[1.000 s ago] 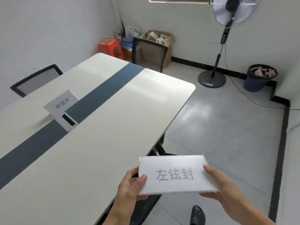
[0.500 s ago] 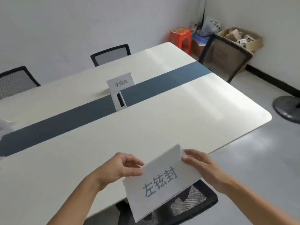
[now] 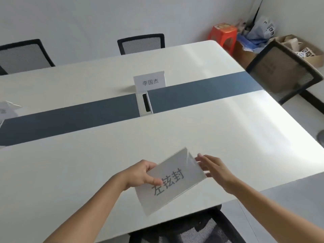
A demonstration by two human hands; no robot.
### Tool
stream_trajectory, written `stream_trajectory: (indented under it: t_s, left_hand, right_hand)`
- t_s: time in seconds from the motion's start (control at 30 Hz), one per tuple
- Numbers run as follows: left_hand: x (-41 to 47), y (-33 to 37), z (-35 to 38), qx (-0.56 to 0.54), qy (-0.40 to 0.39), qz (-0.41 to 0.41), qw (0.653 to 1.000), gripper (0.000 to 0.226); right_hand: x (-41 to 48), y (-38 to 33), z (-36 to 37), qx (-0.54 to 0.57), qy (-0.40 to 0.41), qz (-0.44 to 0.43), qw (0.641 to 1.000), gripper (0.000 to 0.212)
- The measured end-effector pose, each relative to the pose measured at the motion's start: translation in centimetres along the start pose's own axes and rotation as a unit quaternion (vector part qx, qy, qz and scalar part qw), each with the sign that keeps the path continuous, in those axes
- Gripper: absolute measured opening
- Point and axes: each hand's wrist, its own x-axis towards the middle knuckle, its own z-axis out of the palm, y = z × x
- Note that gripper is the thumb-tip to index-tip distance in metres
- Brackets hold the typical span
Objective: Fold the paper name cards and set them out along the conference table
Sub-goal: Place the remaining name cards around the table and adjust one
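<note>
A folded white name card (image 3: 171, 181) with grey characters is held tilted above the near edge of the conference table (image 3: 228, 130). My left hand (image 3: 142, 174) pinches its left edge between thumb and fingers. My right hand (image 3: 213, 168) has straight fingers against the card's right end, where the fold gapes slightly. A second folded name card (image 3: 149, 82) stands upright at the middle of the table, just beyond the dark blue centre strip (image 3: 87, 114). More white paper (image 3: 7, 109) lies at the table's far left edge, partly cut off.
A grey cable box (image 3: 144, 104) is set into the strip. Black mesh chairs stand at the far side (image 3: 141, 43), far left (image 3: 21, 56), right end (image 3: 282, 74) and just below me (image 3: 184, 228). An orange stool (image 3: 223, 35) and cardboard boxes (image 3: 298, 50) fill the right corner.
The view has swung left and closer to the table. The card moved forward over the table's near edge, and my right hand's fingers straightened at its right end.
</note>
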Motion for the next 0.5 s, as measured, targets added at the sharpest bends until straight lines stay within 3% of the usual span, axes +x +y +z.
stream_trajectory:
  t_s: [0.07,0.13,0.23,0.37,0.5]
  left_hand:
    - [1.8,-0.3,-1.7,0.0,0.044,-0.012,0.999,0.026]
    - [4.3,-0.3,-3.6,0.029,0.088,-0.015,0.996,0.023]
    - [8.9,0.3,-6.1,0.133,0.151,-0.012,0.979,0.018]
    - [15.4,2.4,-8.8,0.271,0.244,-0.014,0.931,0.028]
    - [21.0,3.6,-11.1,0.365,0.29,-0.016,0.885,0.043]
  right_hand:
    - [3.5,1.9,-0.3,-0.118,0.053,0.012,0.992,0.07]
    - [6.5,4.1,-0.9,-0.278,0.096,0.045,0.955,0.053]
    - [9.7,6.8,-1.7,-0.424,0.086,0.054,0.9,0.058]
    - [12.4,9.7,-1.4,-0.51,0.089,0.025,0.855,0.069]
    - [12.8,12.5,-0.9,-0.536,0.134,-0.013,0.834,0.074]
